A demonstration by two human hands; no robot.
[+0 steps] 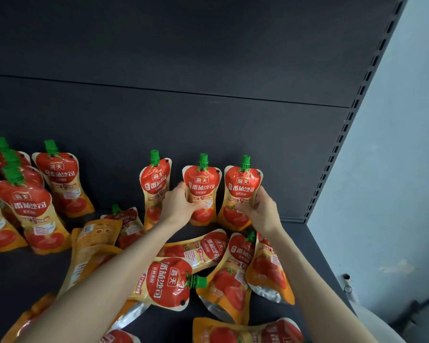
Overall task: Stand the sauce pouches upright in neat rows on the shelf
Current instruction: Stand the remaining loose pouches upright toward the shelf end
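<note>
Centre frame: left hand [177, 205] curled round middle pouch [201, 184], right hand [261, 210] round right pouch [242, 186]. Risk: soft bases; careless release could topple both.

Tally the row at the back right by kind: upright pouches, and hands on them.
Upright pouches: 3
Hands (left hand, right hand): 2
Total: 5

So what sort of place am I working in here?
Probably a shop or stockroom: a dark metal display shelf with a slotted upright, holding many identical tomato sauce pouches, some standing in rows, others lying flat.
</note>
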